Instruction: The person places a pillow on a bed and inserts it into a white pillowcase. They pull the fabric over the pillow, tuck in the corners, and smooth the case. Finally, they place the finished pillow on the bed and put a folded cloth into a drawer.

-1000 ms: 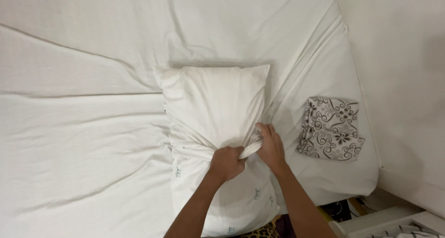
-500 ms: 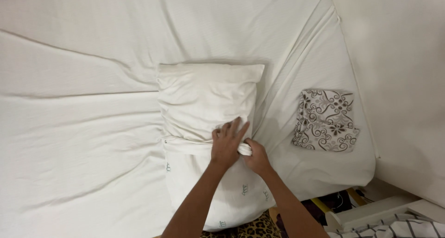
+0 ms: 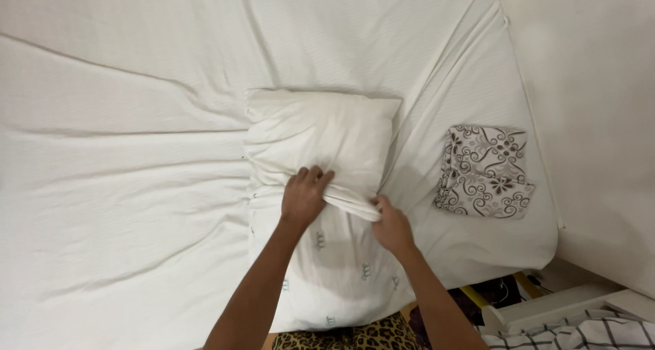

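A: Status, big to small?

B: Wide white bed sheet (image 3: 123, 207) covers the mattress, creased in long diagonal folds. Near the sheet's front edge, right of centre, lies the plump white pillow (image 3: 321, 135), half inside a white cotton pillowcase (image 3: 327, 268) with small teal motifs. The bunched case mouth crosses the pillow about midway.

A: What changed?

B: A second ago both hands sat close together low on the pillow's right side. Now they are spread. The left hand (image 3: 303, 196) has moved up and left, onto the bunched edge of the case near the pillow's middle. The right hand (image 3: 392, 227) has dropped to the pillow's right edge. A taut ridge of cloth now runs between them.

A: Grip?

B: Left: fingers curled shut, pinching the fold of the pillowcase. Right: closed on the other end of the same fold; fingertips partly hidden by cloth, but it clearly has hold.

A: Meaning?

B: My read: the case mouth is being worked along the pillow. The upper half of the pillow is bare, so roughly half remains uncovered.

A: Anything else?

B: Folded white cloth with dark scroll-and-flower print (image 3: 486, 172) lies by the sheet's right edge, well apart from the hands. Leopard-print fabric (image 3: 348, 336) shows at the bottom edge.
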